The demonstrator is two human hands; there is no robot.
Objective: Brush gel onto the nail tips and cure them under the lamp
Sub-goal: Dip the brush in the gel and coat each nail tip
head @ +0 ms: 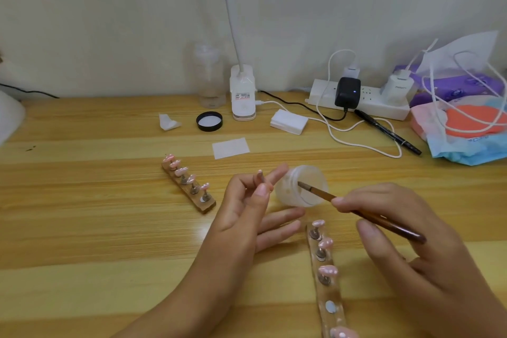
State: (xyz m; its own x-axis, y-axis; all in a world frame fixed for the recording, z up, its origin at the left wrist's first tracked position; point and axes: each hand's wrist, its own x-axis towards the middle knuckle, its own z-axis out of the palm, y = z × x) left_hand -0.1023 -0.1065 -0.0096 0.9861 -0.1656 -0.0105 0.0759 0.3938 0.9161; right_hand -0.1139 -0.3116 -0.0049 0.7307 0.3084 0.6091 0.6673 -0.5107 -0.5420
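Pinching one small nail tip [259,176] between thumb and a fingertip, our left hand [241,208] sat palm-up above the table [82,228]. One finger pointed straight toward the gel jar [290,195], and the lower two fingers lay spread and relaxed. The tip stood upright just above the thumb, close to the jar but not touching it.

We judged the tip very light, thin and stiff. It would probably be slick once wet with gel, so it was best held low by its stem, leaving the upper face free. We could not tell exactly where on the stem the fingers met.

Our right hand [397,228] pinched the brush [318,192] around the middle of its brown handle between thumb and forefinger. The other fingers curled loosely beneath. The bristle end reached into the mouth of the frosted jar, which was tilted toward us. Whether the bristles touched gel was too blurred to say.

Two racks held more pink tips on small posts. One wooden rack [208,207] lay left of the left hand. The other rack [333,293] ran toward us between the hands, with at least one post bare.

Farther back lay the jar's black lid [209,121], a white wipe [230,147] and a gooseneck desk lamp [242,96]. A white shape [8,115] at the far left edge might have been the curing lamp. It was cropped, so we could not tell.
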